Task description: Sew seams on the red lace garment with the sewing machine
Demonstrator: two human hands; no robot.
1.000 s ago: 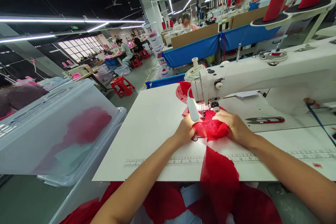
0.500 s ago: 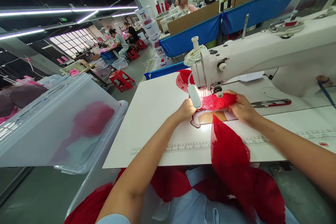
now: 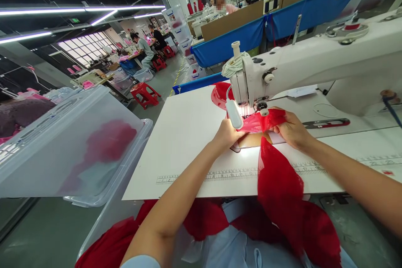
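Red sheer fabric (image 3: 279, 176) runs from under the sewing machine's head, at the centre of the frame, down over the near edge of the white table (image 3: 185, 134) and into the person's lap at the bottom. The left hand (image 3: 228, 134) rests on the table just left of the needle area, its fingers closed on the left end of the fabric, partly hidden behind a small white lamp (image 3: 234, 114) that hangs from the machine. The right hand (image 3: 292, 130), right of centre, pinches the fabric's right end between thumb and fingers, so the cloth is stretched between the two hands just in front of the needle. A tan plate (image 3: 253, 139) shows on the table below the stretched cloth. The white sewing machine (image 3: 314, 67) fills the upper right, with a coil of white cord (image 3: 234, 65) on top of its head. A printed ruler (image 3: 220, 174) runs along the table's near edge. Thread snips (image 3: 326, 123) with red handles lie on the table to the right of the right hand. A clear plastic bin (image 3: 72, 146) holding something red sits at the left of the frame. Other workers sit at benches far off in the upper centre.
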